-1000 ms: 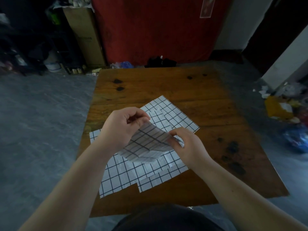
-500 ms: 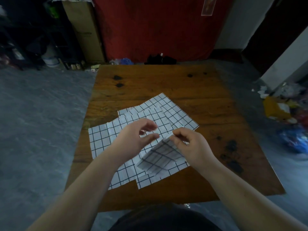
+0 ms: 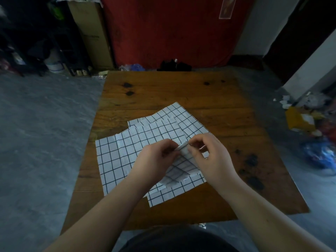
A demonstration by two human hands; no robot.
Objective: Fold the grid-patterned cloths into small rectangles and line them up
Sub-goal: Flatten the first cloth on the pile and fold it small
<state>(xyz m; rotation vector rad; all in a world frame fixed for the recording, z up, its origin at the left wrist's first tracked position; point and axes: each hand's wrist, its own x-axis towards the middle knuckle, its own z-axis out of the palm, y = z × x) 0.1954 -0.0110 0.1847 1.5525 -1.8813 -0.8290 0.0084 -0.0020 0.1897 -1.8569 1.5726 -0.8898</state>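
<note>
Far half of the table (image 3: 171, 91) is bare wood, only flat stains (image 3: 127, 85), so I see free passage there; right strip also bare. Centre and left are covered by flat spread cloths (image 3: 116, 157), a low obstacle only. Above them the left hand (image 3: 154, 160) and right hand (image 3: 214, 157) pinch a lifted cloth (image 3: 181, 167) btw. them, blocking the centre. Near edge under the forearms (image 3: 116, 200): narrow bare strip.

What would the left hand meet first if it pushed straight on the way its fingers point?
The left hand points right, at the corner of the folded cloth it pinches. Straight beyond that is the right hand, whose fingertips pinch the same corner. Depth looks matched, though unsure.
</note>
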